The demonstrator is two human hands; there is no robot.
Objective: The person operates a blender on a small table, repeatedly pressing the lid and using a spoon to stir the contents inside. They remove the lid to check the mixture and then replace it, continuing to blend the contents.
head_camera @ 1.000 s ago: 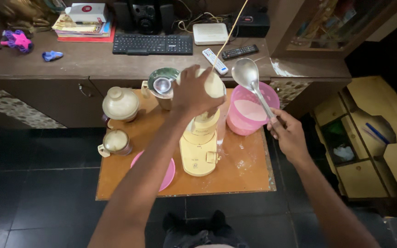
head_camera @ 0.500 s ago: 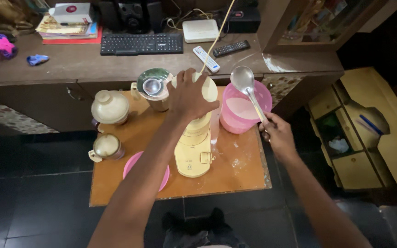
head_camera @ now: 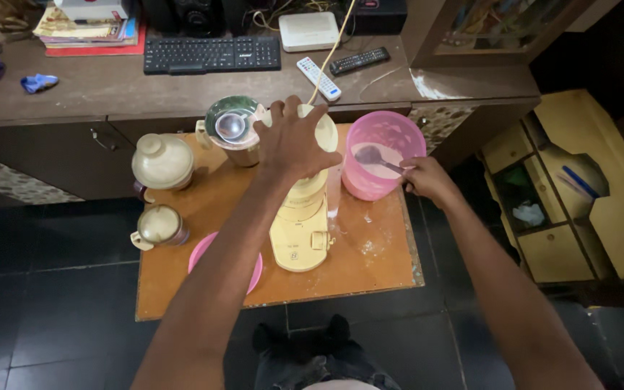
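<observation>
Head view: left hand (head_camera: 294, 141) spread flat over the cream mixer jar lid (head_camera: 324, 130), apparently steadying it on the mixer base (head_camera: 299, 235); right hand (head_camera: 424, 180) closed on the ladle (head_camera: 377, 157), bowl dipped into the pink bucket (head_camera: 384, 130) of white batter; board (head_camera: 370, 267) beneath

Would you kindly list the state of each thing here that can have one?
Mixer jar: on its base, lid on, left hand pressing on top.
Pink bucket: open, white batter inside.
Ladle: bowl dipped in the bucket, right hand holding the handle.
Steel jar: clear lid on.
Big cream jar: lid on.
Small jar: lid on.
</observation>
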